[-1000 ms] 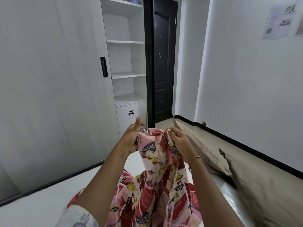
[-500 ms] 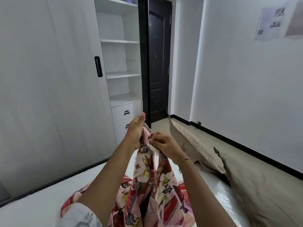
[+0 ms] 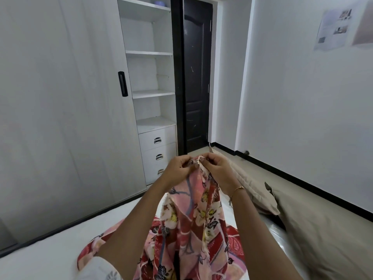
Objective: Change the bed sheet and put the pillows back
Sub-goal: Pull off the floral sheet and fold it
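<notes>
Fabric first: the floral bed sheet [image 3: 193, 225], pink and red with white and yellow blossoms, hangs from your two hands and spills down between your forearms onto the white mattress [image 3: 46, 253] beneath you. Your left hand [image 3: 177, 168] is curled, its fingertips pinching the sheet's frayed top edge from the left side. Your right hand [image 3: 217, 168] meets it just beside, thumb and forefinger nipped on the same edge, so both hands touch at the peak of the cloth. A thin gold bracelet [image 3: 238, 188] circles your right wrist. To your right, two beige pillows [image 3: 314, 229] lie along the floor, one behind the other, near the wall's black skirting. Ahead stands a white wardrobe [image 3: 60, 110] with open shelves and three drawers [image 3: 158, 147], and next to it a dark door [image 3: 196, 77], shut.
</notes>
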